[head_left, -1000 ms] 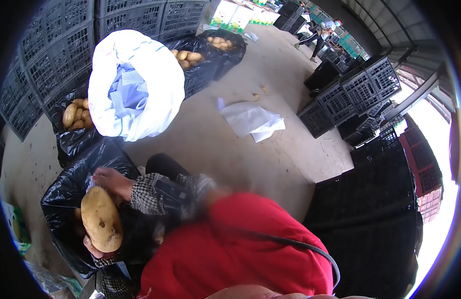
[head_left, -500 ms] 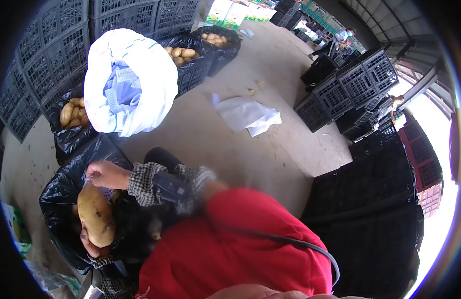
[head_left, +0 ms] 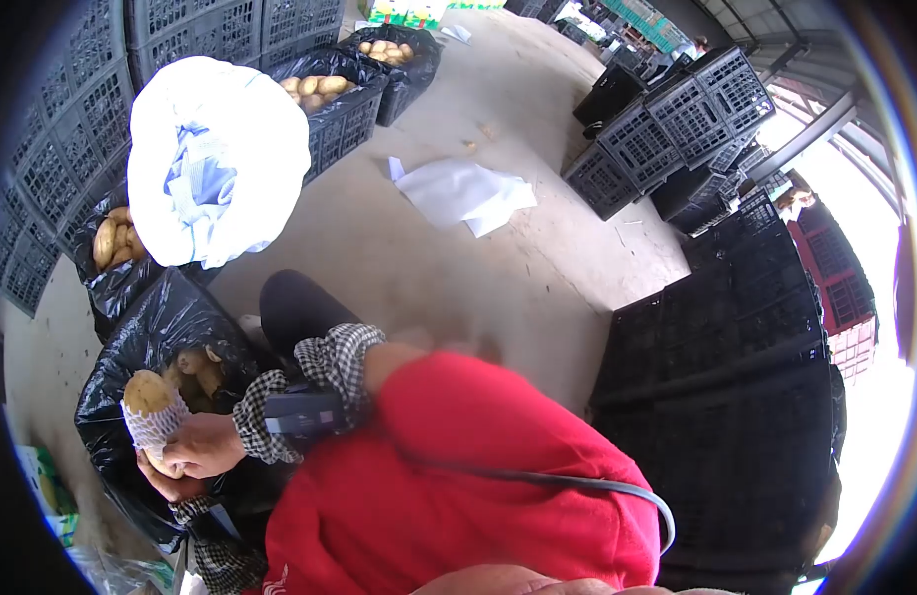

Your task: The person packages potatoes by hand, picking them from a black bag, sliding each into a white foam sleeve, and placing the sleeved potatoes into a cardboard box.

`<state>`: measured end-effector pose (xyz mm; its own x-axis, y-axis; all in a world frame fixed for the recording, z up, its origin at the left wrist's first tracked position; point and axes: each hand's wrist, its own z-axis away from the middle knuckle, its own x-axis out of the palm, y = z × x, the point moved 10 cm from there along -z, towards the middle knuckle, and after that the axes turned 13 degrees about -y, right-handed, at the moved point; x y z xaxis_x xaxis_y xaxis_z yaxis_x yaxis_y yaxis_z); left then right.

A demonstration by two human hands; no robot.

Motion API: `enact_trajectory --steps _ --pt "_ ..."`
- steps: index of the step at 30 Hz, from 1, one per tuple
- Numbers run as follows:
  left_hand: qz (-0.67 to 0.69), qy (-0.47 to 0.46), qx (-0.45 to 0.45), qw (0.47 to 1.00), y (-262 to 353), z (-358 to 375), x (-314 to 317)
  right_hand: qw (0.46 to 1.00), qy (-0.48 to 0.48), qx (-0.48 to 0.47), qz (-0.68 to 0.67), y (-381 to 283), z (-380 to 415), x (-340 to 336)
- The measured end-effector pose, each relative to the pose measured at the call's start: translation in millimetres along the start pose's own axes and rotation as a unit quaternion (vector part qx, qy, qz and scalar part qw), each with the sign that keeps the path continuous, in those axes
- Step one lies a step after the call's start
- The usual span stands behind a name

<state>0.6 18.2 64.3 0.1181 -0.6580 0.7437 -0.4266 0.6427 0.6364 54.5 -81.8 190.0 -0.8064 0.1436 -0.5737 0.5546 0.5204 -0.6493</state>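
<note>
A large yellow potato [head_left: 149, 393] stands roughly upright over a crate lined with black plastic [head_left: 107, 397]. White foam netting [head_left: 153, 424] wraps its middle, with the top end bare. Around the lower end of the potato curls my left hand [head_left: 171, 484], partly covered by the other hand. My right hand [head_left: 203, 446] is closed on the netting at the potato's side, its fingertips partly hidden. More potatoes [head_left: 201, 369] lie inside the lined crate beside my hands.
A white sack [head_left: 221, 159] holding bluish-white netting stands beyond the crate. Other lined crates of potatoes [head_left: 320, 87] sit by stacked black crates [head_left: 191, 40]. A white sheet [head_left: 463, 193] lies on the floor. More black crates [head_left: 716, 397] stand at the right.
My right hand has moved down from the potato's top to its lower side, and the netting now surrounds the potato's middle. The view has shifted slightly.
</note>
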Motion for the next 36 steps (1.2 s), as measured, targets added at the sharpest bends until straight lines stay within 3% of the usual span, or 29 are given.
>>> enact_trajectory --steps 1,5,8,11,15,18,20,21,22,23,24,25,26,27,28,29,32,35,36 --pt "-0.05 0.23 0.055 0.97 6.1 20.0 -30.5 1.0 -0.024 0.011 -0.005 0.2 3.4 -0.9" --pt "0.043 0.324 0.008 0.945 -6.8 20.1 -3.6 0.993 0.077 0.086 0.013 7.8 9.3 -49.8" --pt "0.052 0.3 -0.006 0.953 -11.5 11.8 16.6 0.983 0.061 0.156 -0.074 40.8 16.7 -52.8" --pt "0.032 0.264 0.001 0.964 -9.7 6.8 14.2 0.974 0.077 0.161 -0.14 69.5 26.5 -39.5" --pt "-0.035 0.232 0.033 0.971 3.1 2.1 9.5 0.906 0.057 0.196 -0.371 101.9 25.9 -12.7" --pt "-0.075 0.17 0.035 0.982 8.0 -20.4 32.0 0.874 0.043 0.22 -0.431 78.9 12.8 -40.3" --pt "-0.146 0.121 0.092 0.977 16.0 -48.9 68.5 0.898 0.075 0.093 -0.424 63.1 -3.4 -78.3" --pt "-0.249 0.044 0.099 0.962 18.9 -73.1 109.4 0.847 0.057 0.069 -0.525 46.5 -5.6 -98.7" --pt "-0.233 0.009 0.076 0.969 9.7 -92.7 131.3 0.876 0.051 0.121 -0.464 41.4 2.1 -126.0" --pt "-0.277 0.005 0.045 0.96 2.6 -113.2 138.6 0.842 0.058 0.223 -0.488 70.1 13.7 -126.6" --pt "-0.303 -0.053 0.058 0.95 -2.6 -136.3 172.2 0.846 0.082 0.094 -0.518 101.2 6.1 -138.0" --pt "-0.404 -0.032 0.083 0.91 -3.6 -149.5 170.2 0.791 0.121 0.018 -0.6 109.1 14.5 -160.8" --pt "-0.558 -0.076 0.085 0.822 -4.4 -162.8 197.7 0.772 0.097 0.032 -0.628 147.3 30.7 -165.6" --pt "-0.486 -0.061 0.048 0.87 -14.9 -174.1 195.9 0.731 0.134 0.023 -0.669 163.9 46.5 -182.7" --pt "-0.41 -0.05 0.02 0.91 -22.2 -183.8 189.0 0.658 0.027 0.019 -0.753 196.7 68.6 -184.0" --pt "-0.375 -0.033 0.026 0.926 -16.2 -188.9 179.8 0.745 0.117 0.129 -0.644 195.6 93.1 -209.4" --pt "-0.25 0.033 0.034 0.967 -3.8 -187.6 113.2 0.741 0.233 0.264 -0.572 233.4 174.0 -237.1" --pt "-0.205 0.242 0.024 0.948 4.6 -127.9 12.9 0.755 0.235 0.348 -0.504 278.5 255.7 -231.9" --pt "-0.185 0.303 0.011 0.935 1.8 -99.2 -19.1 0.732 0.236 0.389 -0.507 291.2 282.6 -221.4"
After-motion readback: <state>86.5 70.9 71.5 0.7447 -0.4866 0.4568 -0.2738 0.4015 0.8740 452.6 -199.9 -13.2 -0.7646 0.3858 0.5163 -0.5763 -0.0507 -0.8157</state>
